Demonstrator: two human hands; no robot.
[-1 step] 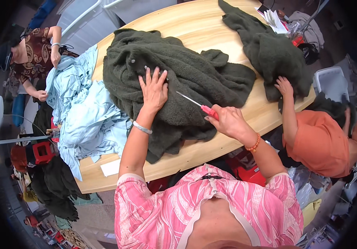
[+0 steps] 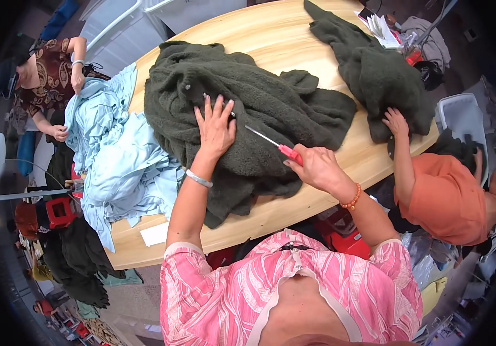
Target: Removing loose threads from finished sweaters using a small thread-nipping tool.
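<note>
A dark green fleecy garment [image 2: 271, 109] lies bunched on the wooden table in front of me. My left hand [image 2: 215, 130] rests flat on it, fingers spread, holding nothing. Small shiny round buttons [image 2: 188, 87] show on the cloth near these fingertips. In my right hand [image 2: 321, 170], the fingers wrap round a red-handled tool [image 2: 289, 153] with a thin metal shaft. It resembles a screwdriver or awl; its tip is too small to make out. The shaft points up and left over the garment, toward my left hand.
Light blue cloth [image 2: 124, 155] is heaped at the table's left, handled by a person in a patterned top [image 2: 52, 72]. At right, a person in orange [image 2: 441, 199] touches another dark green garment [image 2: 377, 69]. A white paper [image 2: 154, 234] lies near the table's front edge.
My left hand has shifted very slightly to the right on the garment, and a shiny button shows more plainly beside its fingers. My right hand and the red-handled tool are nearly unmoved.
</note>
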